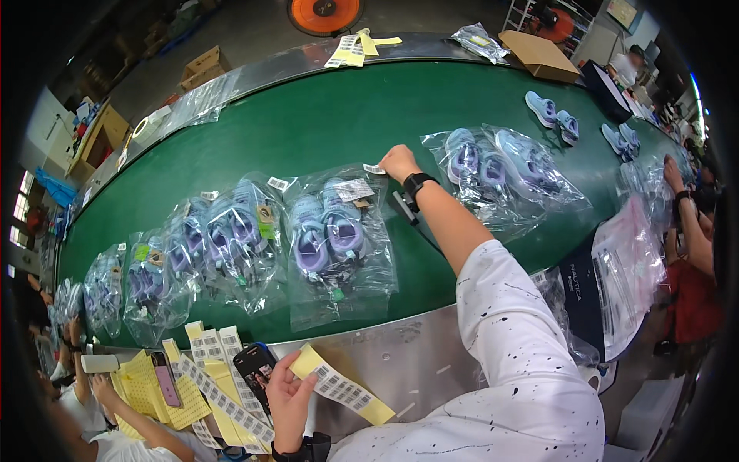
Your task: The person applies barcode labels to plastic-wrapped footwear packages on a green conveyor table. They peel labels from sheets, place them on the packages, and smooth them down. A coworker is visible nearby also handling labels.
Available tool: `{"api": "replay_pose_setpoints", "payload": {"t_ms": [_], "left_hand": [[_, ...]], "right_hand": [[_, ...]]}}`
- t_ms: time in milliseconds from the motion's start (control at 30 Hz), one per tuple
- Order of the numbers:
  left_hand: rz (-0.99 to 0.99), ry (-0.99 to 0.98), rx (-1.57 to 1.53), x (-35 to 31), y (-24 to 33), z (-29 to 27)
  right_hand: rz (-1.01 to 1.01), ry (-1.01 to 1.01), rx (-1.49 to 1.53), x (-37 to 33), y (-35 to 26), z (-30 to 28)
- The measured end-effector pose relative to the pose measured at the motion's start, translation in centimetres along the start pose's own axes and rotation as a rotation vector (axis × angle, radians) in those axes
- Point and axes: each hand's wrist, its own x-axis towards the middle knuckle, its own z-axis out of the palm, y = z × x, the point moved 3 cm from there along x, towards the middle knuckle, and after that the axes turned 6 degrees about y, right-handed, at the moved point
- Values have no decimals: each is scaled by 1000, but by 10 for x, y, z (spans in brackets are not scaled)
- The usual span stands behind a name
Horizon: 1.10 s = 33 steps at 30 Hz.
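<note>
My left hand [290, 402], low in the middle, pinches a yellow-backed strip of barcode stickers [344, 386] between thumb and fingers. Stretched out over the green conveyor belt [385, 100], my right hand [401, 163] is closed, its fingertips at a small white barcode sticker [373, 169]. That sticker lies at the upper right corner of a clear plastic bag [369, 285]. Inside the bag is a pair of light blue and lilac shoes [311, 245]. Just right of my right forearm, another clear bag holds more such shoes [463, 158].
More bagged shoes [221, 235] line the belt leftward. Sticker sheets [223, 393] and a phone [254, 371] lie on the metal edge. Loose shoes [541, 109] sit far right near a cardboard box [539, 55]. Co-workers' hands [673, 175] reach in from both sides.
</note>
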Motion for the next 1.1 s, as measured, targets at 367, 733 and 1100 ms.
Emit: {"api": "replay_pose_setpoints", "payload": {"t_ms": [367,733,1100], "left_hand": [[14,-13,21,-13,14,17],[20,46,11,-15,4,27],[88,-66,-56,-19,5,38]], "right_hand": [[-129,66,-462,-20,-28,-62],[-92,99,-131,-71,118,-203],[-224,64,-2,-163,-22,-63]]}}
